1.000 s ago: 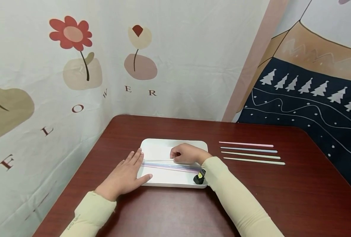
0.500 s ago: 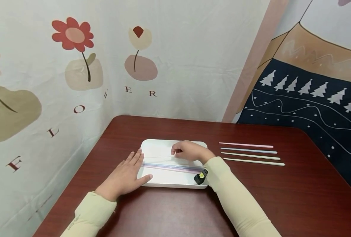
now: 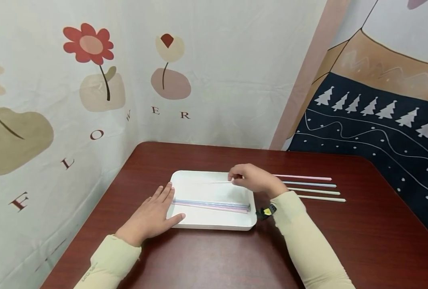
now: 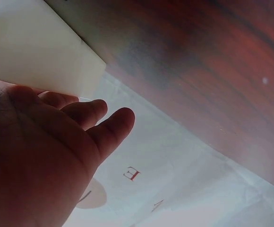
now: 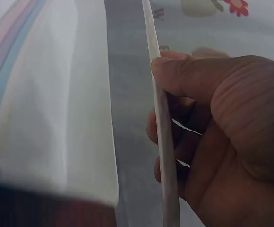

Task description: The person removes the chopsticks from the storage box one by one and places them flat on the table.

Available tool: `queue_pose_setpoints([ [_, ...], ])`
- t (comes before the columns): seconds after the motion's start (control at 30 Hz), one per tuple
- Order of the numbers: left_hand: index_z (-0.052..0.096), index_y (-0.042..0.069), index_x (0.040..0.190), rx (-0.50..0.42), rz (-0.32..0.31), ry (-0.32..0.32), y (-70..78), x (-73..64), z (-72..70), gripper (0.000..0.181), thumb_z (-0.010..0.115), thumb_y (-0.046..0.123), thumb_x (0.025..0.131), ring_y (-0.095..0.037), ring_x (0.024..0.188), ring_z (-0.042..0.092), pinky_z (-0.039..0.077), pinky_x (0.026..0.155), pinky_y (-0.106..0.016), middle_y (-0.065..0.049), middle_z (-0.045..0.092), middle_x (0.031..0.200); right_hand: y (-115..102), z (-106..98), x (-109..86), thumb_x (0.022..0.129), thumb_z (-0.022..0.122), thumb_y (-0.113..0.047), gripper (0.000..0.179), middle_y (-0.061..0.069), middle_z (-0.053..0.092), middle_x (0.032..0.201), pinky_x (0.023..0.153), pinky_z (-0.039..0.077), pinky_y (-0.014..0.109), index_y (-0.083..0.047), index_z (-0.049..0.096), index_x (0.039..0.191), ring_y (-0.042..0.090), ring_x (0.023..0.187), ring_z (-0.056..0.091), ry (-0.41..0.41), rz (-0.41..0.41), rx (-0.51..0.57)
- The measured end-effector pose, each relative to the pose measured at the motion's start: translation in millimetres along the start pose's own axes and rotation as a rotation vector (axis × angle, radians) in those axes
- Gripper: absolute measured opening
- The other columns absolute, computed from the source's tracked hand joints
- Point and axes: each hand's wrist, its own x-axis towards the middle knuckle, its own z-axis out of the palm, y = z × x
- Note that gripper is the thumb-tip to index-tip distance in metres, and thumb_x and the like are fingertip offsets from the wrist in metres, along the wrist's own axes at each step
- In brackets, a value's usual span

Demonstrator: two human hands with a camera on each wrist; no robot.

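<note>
The white tray (image 3: 206,220) lies on the table, with my left hand (image 3: 150,218) resting on its left side, fingers straight. In the left wrist view the tray's pale wall (image 4: 47,52) is above my fingertips (image 4: 120,123). My right hand (image 3: 255,177) pinches a thin whitish straw (image 5: 163,137) between thumb and fingers, over the tray's far right part. The straw points left, raised above the tray. Several pastel straws (image 3: 214,206), blue, lilac and pink, lie side by side across the tray; my left hand covers their left ends.
Right of the tray, several more straws lie in spaced rows on the brown table (image 3: 365,233): pink (image 3: 308,177), blue (image 3: 315,184) and pale green ones; my right arm hides their left ends. A printed curtain (image 3: 228,80) hangs beyond the table.
My right hand has lifted the whitish straw from beside the others and carried it away from me and to the right. The left hand has stayed on the tray.
</note>
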Motion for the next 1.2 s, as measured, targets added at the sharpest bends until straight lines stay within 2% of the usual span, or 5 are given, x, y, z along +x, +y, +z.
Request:
queue_pose_setpoints([
  [0.37,0.030,-0.004,0.153,0.006,-0.001,-0.004,-1.5,1.3,-0.1,0.099,0.043,0.073,0.092,-0.042,0.147,0.019,0.029,0.110,-0.061,-0.017,0.017,0.163,68,-31,-78.9,0.095,0.064,-0.005,0.011,-0.003,0.065,0.090,0.077,0.049,0.037,-0.013,0.070,0.099,0.018,0.085,0.056,0.094,0.177,0.056],
  [0.5,0.030,-0.004,0.153,0.007,0.006,-0.003,-2.7,2.1,1.3,0.100,0.042,0.074,0.092,-0.043,0.147,0.019,0.029,0.110,-0.061,-0.017,0.017,0.163,88,-38,-108.6,0.096,0.063,-0.005,0.010,-0.003,0.062,0.088,0.075,0.047,0.036,-0.012,0.069,0.099,0.020,0.084,0.054,0.094,0.248,0.063],
  [0.7,0.030,-0.005,0.153,0.013,0.012,0.004,-3.6,3.1,3.0,0.099,0.043,0.073,0.092,-0.044,0.147,0.019,0.030,0.110,-0.061,-0.018,0.017,0.163,108,-43,-145.0,0.097,0.061,-0.006,0.008,0.000,0.059,0.084,0.070,0.045,0.033,-0.011,0.067,0.097,0.020,0.081,0.052,0.073,0.301,0.079],
  [0.93,0.029,-0.005,0.153,0.011,0.010,0.002,-2.8,3.5,2.4,0.098,0.044,0.072,0.093,-0.044,0.147,0.019,0.030,0.110,-0.061,-0.018,0.017,0.163,124,-40,-170.9,0.097,0.061,-0.004,0.011,-0.001,0.056,0.080,0.070,0.043,0.032,-0.013,0.067,0.094,0.017,0.077,0.052,0.048,0.343,0.076],
  [1.2,0.029,-0.005,0.153,0.005,0.007,0.001,-3.2,3.8,3.2,0.099,0.043,0.073,0.092,-0.044,0.147,0.018,0.029,0.110,-0.061,-0.018,0.017,0.163,129,-34,-183.5,0.096,0.061,-0.003,0.012,-0.003,0.055,0.081,0.070,0.043,0.033,-0.015,0.065,0.094,0.016,0.078,0.051,0.011,0.367,0.059],
])
